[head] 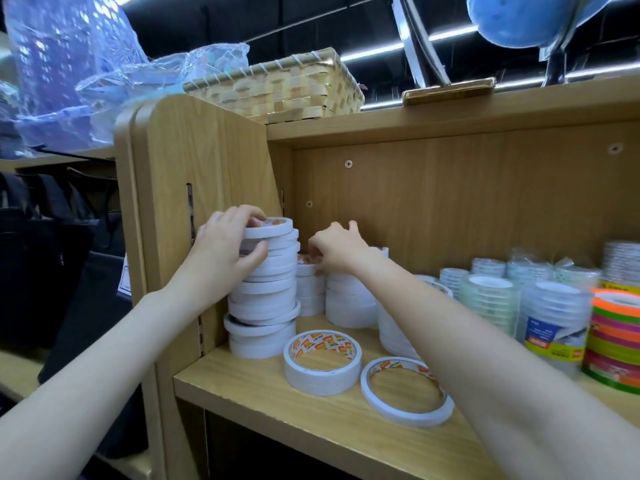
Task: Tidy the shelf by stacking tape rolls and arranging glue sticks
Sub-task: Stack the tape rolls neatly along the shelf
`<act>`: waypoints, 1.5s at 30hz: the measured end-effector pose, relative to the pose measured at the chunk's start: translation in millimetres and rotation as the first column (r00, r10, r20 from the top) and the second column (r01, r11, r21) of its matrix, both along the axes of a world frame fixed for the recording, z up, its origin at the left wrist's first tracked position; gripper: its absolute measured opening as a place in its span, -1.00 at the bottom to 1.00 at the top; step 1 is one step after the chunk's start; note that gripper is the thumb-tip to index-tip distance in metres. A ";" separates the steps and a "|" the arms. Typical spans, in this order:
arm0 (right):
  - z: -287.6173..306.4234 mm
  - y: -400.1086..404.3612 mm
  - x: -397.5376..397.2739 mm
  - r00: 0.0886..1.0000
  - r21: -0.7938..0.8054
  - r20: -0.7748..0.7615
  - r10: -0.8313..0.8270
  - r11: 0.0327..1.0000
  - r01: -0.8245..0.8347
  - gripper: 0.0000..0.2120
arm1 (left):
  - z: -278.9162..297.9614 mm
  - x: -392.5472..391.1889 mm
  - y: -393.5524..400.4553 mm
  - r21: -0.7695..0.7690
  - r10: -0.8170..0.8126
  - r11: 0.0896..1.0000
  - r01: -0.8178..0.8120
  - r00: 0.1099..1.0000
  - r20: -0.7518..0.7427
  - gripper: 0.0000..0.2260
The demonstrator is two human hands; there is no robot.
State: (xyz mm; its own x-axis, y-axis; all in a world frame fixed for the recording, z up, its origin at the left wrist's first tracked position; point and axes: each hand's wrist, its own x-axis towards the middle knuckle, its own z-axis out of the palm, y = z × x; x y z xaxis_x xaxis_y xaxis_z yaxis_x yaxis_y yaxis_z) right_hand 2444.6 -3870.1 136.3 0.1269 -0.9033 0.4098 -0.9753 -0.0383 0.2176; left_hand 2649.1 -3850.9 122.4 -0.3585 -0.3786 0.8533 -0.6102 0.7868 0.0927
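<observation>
Wooden shelf [263, 386] bay, basket [277, 88] on top. Tall stack [265, 289] of white tape rolls stands at the left wall, leaning unevenly. Left hand [225, 247] grips the stack's top rolls, thumb in front, fingers curled over the uppermost roll. Right hand [337, 249] reaches a shorter stack [310, 289] behind; fingers bent on its top roll, grip unclear. Two loose rolls lie flat in front: wide roll [322, 362], thin roll [407, 391]. Clear tapes [491, 299] stand to the right.
</observation>
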 end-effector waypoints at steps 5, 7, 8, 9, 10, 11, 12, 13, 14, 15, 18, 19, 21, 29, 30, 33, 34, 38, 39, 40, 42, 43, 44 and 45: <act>49.0 27.8 0.9 0.864 -0.059 0.381 0.330 0.941 -0.333 -0.55 | -9.1 16.4 -1.4 -0.082 0.042 0.996 -0.046 0.998 -0.054 -0.63; 63.4 44.4 11.6 0.795 -0.005 0.417 0.441 0.876 -0.483 -0.59 | -13.3 14.2 2.6 -0.103 0.032 0.994 -0.043 0.994 -0.102 -0.61; 66.0 50.2 17.4 0.788 0.048 0.408 0.461 0.851 -0.523 -0.64 | -15.6 12.4 5.1 -0.100 0.021 0.994 -0.034 0.992 -0.122 -0.62; 66.0 52.6 22.0 0.791 0.084 0.393 0.469 0.838 -0.539 -0.70 | -17.6 10.9 7.6 -0.091 0.010 0.996 -0.022 0.991 -0.135 -0.64; 64.2 52.0 24.5 0.794 0.092 0.383 0.472 0.836 -0.541 -0.75 | -19.7 10.1 9.3 -0.077 0.000 0.997 -0.011 0.989 -0.146 -0.65; 61.5 50.2 25.1 0.792 0.080 0.384 0.474 0.838 -0.540 -0.78 | -21.8 10.2 11.4 -0.071 -0.011 0.997 0.000 0.988 -0.157 -0.66; 58.9 48.4 24.6 0.788 0.062 0.396 0.472 0.842 -0.536 -0.80 | -23.4 11.1 12.5 -0.073 -0.026 0.997 0.014 0.985 -0.171 -0.65; 57.1 47.2 23.7 0.781 0.050 0.413 0.468 0.845 -0.533 -0.82 | -24.9 12.5 13.6 -0.075 -0.037 0.997 0.024 0.982 -0.185 -0.63; 56.2 46.9 22.6 0.775 0.041 0.431 0.463 0.847 -0.530 -0.82 | -26.4 13.6 14.9 -0.072 -0.040 0.997 0.026 0.980 -0.197 -0.61; 56.0 46.8 21.2 0.773 0.034 0.442 0.456 0.852 -0.522 -0.83 | -28.3 14.6 16.0 -0.063 -0.038 0.998 0.025 0.977 -0.208 -0.59; 57.0 48.8 20.6 0.796 0.063 0.423 0.433 0.862 -0.503 -0.82 | -37.4 15.8 18.2 -0.002 -0.049 0.999 0.049 0.975 -0.219 -0.57; 56.7 49.1 22.2 0.814 0.090 0.402 0.420 0.866 -0.491 -0.82 | -41.5 15.6 18.7 0.015 -0.056 0.998 0.060 0.977 -0.207 -0.57; 55.4 47.3 27.3 0.851 0.117 0.341 0.399 0.881 -0.459 -0.84 | -50.0 15.1 19.3 0.054 -0.063 0.996 0.074 0.981 -0.186 -0.54; 56.3 55.2 26.3 0.822 -0.029 0.394 0.411 0.900 -0.436 -0.88 | -58.7 14.5 24.2 0.104 -0.017 0.994 0.028 0.994 -0.111 -0.50; 60.4 61.9 23.5 0.815 -0.073 0.405 0.414 0.904 -0.422 -0.86 | -59.7 15.2 23.6 0.109 -0.011 0.994 0.022 0.995 -0.098 -0.50; 72.0 92.0 9.6 0.830 -0.139 0.397 0.391 0.920 -0.367 -0.83 | -63.0 16.9 24.3 0.067 -0.003 0.998 0.011 0.993 -0.115 -0.54; 72.2 104.7 4.0 0.845 -0.127 0.379 0.377 0.926 -0.357 -0.82 | -65.0 17.3 26.9 0.044 0.002 0.999 0.005 0.991 -0.137 -0.56; 49.9 158.9 -14.1 0.854 0.027 0.376 0.359 0.917 -0.397 -0.88 | -82.7 14.7 46.3 -0.007 -0.053 0.999 0.052 0.984 -0.169 -0.65; 40.4 167.0 -16.0 0.850 0.072 0.383 0.362 0.906 -0.418 -0.89 | -88.5 13.4 50.9 0.011 -0.088 0.996 0.091 0.983 -0.162 -0.65; 29.3 171.1 -15.9 0.855 0.115 0.373 0.360 0.897 -0.427 -0.89 | -94.2 12.4 54.6 0.034 -0.125 0.991 0.132 0.980 -0.158 -0.65; 4.1 167.3 -11.4 0.891 0.183 0.299 0.343 0.895 -0.406 -0.89 | -106.0 10.0 59.0 0.084 -0.185 0.976 0.200 0.969 -0.162 -0.65; -8.1 162.0 -8.6 0.907 0.205 0.259 0.331 0.899 -0.387 -0.87 | -111.2 8.6 61.2 0.116 -0.204 0.968 0.224 0.965 -0.167 -0.66; -17.9 156.1 -5.9 0.920 0.222 0.230 0.317 0.904 -0.366 -0.83 | -115.7 6.9 63.1 0.155 -0.217 0.957 0.244 0.961 -0.170 -0.66; -24.4 151.5 -4.4 0.928 0.232 0.225 0.299 0.908 -0.348 -0.80 | -119.5 5.2 65.2 0.195 -0.228 0.946 0.260 0.958 -0.171 -0.65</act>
State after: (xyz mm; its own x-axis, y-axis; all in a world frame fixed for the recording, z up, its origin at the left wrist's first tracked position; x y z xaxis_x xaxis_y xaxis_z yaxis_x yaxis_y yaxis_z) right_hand 2440.1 -3718.6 111.9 0.3771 -0.9027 0.2071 -0.9207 -0.3897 -0.0222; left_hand 2654.3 -3785.8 2.8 -0.3419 -0.4736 0.8117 -0.3695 0.8619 0.3472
